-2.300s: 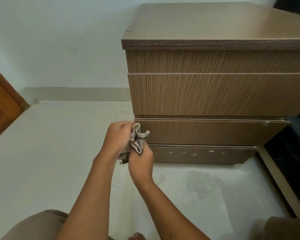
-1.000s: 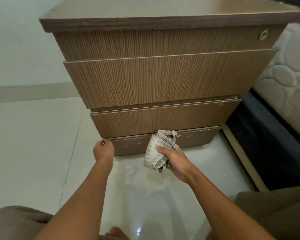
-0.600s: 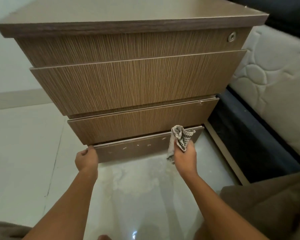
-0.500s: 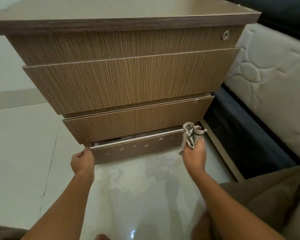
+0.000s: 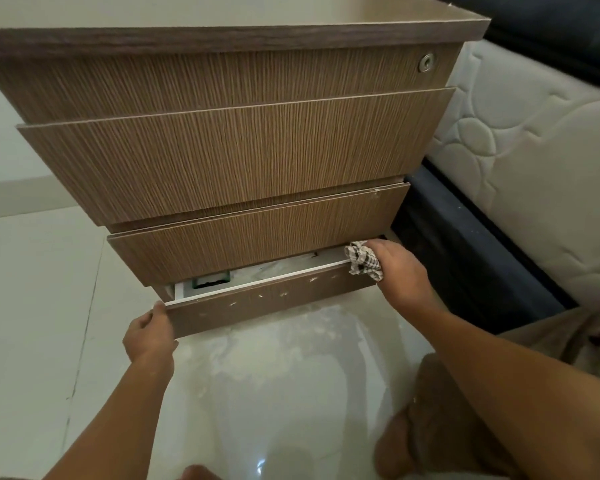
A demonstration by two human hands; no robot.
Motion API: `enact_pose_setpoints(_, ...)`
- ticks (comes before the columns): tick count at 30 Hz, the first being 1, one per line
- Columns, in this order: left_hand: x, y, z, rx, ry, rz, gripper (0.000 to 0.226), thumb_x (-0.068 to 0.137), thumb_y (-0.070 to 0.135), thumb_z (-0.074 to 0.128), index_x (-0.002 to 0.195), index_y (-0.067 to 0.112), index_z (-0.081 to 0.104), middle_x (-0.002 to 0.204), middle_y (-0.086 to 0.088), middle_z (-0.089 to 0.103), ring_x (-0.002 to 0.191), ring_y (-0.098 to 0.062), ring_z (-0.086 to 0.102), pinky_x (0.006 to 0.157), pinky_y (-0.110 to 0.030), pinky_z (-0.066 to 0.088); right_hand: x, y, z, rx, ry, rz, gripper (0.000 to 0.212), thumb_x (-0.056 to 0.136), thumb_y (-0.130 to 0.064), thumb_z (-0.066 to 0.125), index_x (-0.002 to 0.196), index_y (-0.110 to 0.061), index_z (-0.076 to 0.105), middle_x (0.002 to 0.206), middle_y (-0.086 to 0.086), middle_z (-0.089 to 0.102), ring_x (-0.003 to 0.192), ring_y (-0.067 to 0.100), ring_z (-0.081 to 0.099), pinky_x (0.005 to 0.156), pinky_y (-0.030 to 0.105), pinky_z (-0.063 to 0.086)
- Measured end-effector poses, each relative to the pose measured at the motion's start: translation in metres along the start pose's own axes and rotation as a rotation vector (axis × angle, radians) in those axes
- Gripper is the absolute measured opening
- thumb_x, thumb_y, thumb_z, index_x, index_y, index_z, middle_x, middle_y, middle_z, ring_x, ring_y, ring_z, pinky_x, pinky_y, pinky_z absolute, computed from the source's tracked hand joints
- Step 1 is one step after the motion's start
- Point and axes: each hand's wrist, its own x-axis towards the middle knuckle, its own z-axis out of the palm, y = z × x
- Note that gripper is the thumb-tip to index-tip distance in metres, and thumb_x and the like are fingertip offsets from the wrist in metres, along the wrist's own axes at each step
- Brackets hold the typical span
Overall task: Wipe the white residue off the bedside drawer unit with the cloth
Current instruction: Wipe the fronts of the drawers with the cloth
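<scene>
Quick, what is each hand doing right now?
Left hand: closed on the left end of the brown wooden bottom drawer front.
Right hand: closed, holding the checked black-and-white cloth at the drawer's right end.

Both bare forearms reach forward and down, left hand (image 5: 148, 336) low with fingers curled around the left end of a panel edge, right hand (image 5: 400, 271) farther out and higher, knuckles up, fingers closed on a bunched cloth (image 5: 362, 261).
</scene>
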Motion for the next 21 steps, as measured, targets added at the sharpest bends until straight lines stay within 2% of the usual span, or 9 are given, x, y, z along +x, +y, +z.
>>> enact_pose_setpoints(3, 0.001, -0.002, -0.001, -0.012, -0.012, -0.013, 0.042, 0.094, 0.038, 0.059, 0.124, 0.009, 0.060, 0.131, -0.013, 0.056, 0.117, -0.031, 0.053, 0.091, -0.045, 0.054, 0.007, 0.008, 0.003, -0.104, -0.098, -0.048, 0.052, 0.079, -0.011, 0.069, 0.129, -0.018, 0.056, 0.129, 0.004, 0.059, 0.117, 0.024, 0.053, 0.097, 0.038, 0.043)
enact_pose_setpoints(6, 0.004, -0.005, -0.002, -0.034, -0.025, -0.021, 0.040, 0.093, 0.041, 0.060, 0.121, 0.013, 0.061, 0.129, -0.012, 0.057, 0.114, -0.030, 0.054, 0.097, -0.045, 0.051, 0.014, 0.012, 0.005, 0.023, -0.214, 0.017, 0.049, 0.080, -0.014, 0.064, 0.127, -0.023, 0.056, 0.125, 0.002, 0.059, 0.115, 0.024, 0.052, 0.093, 0.038, 0.045)
enact_pose_setpoints(8, 0.006, -0.007, -0.002, -0.032, -0.024, -0.015, 0.037, 0.092, 0.045, 0.060, 0.116, 0.017, 0.062, 0.128, -0.011, 0.058, 0.112, -0.029, 0.055, 0.100, -0.046, 0.049, 0.017, 0.012, 0.006, 0.100, -0.208, 0.040, 0.037, 0.083, -0.015, 0.061, 0.119, -0.022, 0.060, 0.114, 0.004, 0.062, 0.106, 0.025, 0.055, 0.088, 0.037, 0.046)
enact_pose_setpoints(12, 0.007, -0.009, -0.002, -0.036, -0.012, -0.007, 0.037, 0.092, 0.047, 0.060, 0.116, 0.019, 0.062, 0.129, -0.010, 0.058, 0.115, -0.031, 0.056, 0.101, -0.047, 0.048, 0.014, 0.009, 0.010, 0.060, -0.140, -0.045, 0.016, 0.087, -0.018, 0.059, 0.103, -0.019, 0.064, 0.099, 0.003, 0.064, 0.095, 0.022, 0.056, 0.078, 0.031, 0.041)
enact_pose_setpoints(18, 0.008, -0.009, -0.001, -0.050, -0.016, -0.007, 0.039, 0.091, 0.046, 0.060, 0.117, 0.017, 0.063, 0.126, -0.008, 0.058, 0.112, -0.028, 0.056, 0.101, -0.046, 0.048, 0.013, 0.006, 0.019, 0.050, -0.147, -0.088, 0.024, 0.086, -0.033, 0.058, 0.107, -0.022, 0.063, 0.102, 0.001, 0.066, 0.098, 0.023, 0.058, 0.084, 0.034, 0.043)
enact_pose_setpoints(21, 0.010, -0.010, 0.000, -0.048, -0.014, -0.001, 0.037, 0.091, 0.048, 0.060, 0.113, 0.019, 0.063, 0.126, -0.008, 0.059, 0.113, -0.027, 0.056, 0.101, -0.046, 0.048, 0.015, 0.006, 0.011, 0.044, -0.143, -0.094, 0.023, 0.090, -0.030, 0.057, 0.110, -0.021, 0.064, 0.104, 0.001, 0.067, 0.098, 0.023, 0.058, 0.082, 0.035, 0.044)
